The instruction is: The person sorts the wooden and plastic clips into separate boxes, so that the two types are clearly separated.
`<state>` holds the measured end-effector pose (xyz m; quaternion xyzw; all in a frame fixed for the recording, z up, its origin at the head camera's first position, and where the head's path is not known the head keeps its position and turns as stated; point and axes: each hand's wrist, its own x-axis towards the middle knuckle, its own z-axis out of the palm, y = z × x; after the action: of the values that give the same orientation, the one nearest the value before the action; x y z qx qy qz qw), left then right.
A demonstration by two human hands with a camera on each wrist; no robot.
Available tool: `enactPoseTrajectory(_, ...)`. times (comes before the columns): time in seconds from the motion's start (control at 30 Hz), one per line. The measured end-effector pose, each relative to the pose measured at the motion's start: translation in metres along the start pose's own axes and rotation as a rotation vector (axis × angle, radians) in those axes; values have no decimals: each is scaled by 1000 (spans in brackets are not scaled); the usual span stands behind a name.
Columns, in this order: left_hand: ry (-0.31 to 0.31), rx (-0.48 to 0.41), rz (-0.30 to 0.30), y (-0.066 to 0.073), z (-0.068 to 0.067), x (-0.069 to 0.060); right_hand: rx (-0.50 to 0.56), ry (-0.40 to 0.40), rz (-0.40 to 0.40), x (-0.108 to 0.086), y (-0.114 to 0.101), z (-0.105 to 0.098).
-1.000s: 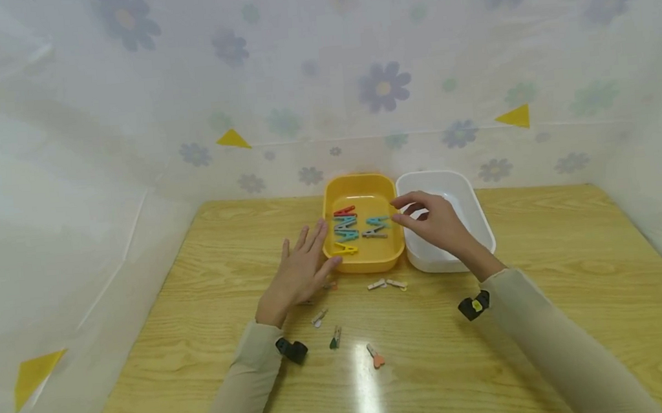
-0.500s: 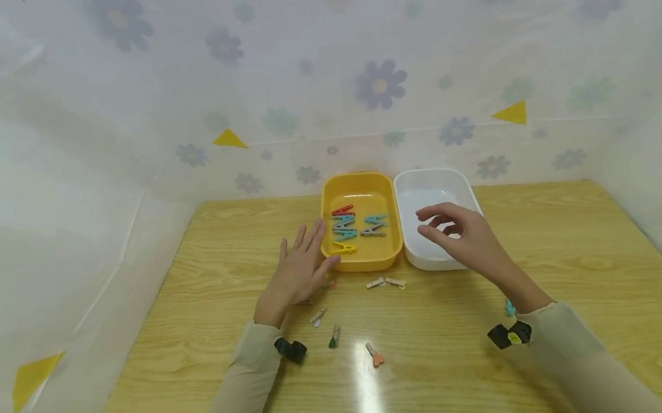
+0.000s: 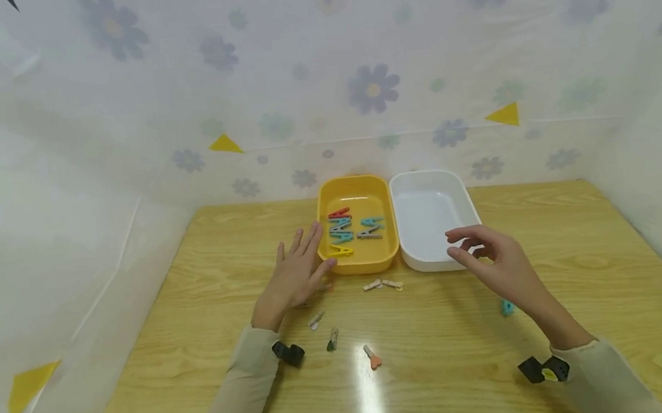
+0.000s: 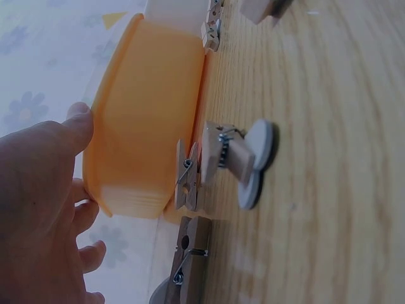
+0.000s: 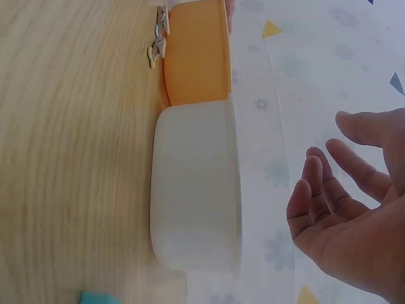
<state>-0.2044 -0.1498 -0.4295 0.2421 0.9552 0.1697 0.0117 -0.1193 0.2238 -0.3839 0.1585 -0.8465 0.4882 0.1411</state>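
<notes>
My left hand touches the left rim of the yellow tub with spread fingers. Inside that tub lie plastic clothespins: a red one, a yellow one, and several teal and grey ones. Over the front right corner of the white tub hovers my right hand, thumb and fingers loosely bent with nothing between them, as the right wrist view also shows. A teal clothespin sits on the table just below my right hand.
Several small wooden clothespins lie on the table in front of the tubs, one with an orange heart and one with a dark green shape. Two lie near the yellow tub's front. A flowered curtain hangs behind the table.
My right hand has moved from over the yellow tub's right rim, across the white tub, rightward and toward me. The teal clothespin by it has come into view. My left hand stays put.
</notes>
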Motion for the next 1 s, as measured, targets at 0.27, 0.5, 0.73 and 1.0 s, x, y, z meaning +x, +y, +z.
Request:
enactPoseTrajectory(0.27,17,-6,6,-1,0,-1,-62,45,27,-24,13,-17)
enactPoseTrajectory(0.5,6,-13,9,1,-2,0,-104,34,94,-41,25,-31)
enactPoseTrajectory(0.73,8,-4,17,4,-2,1,-159,16,125,-55,37,-44)
enactPoseTrajectory(1.0,21,-5,12,1,1,-1,-212,-28,156,-69,51,-51)
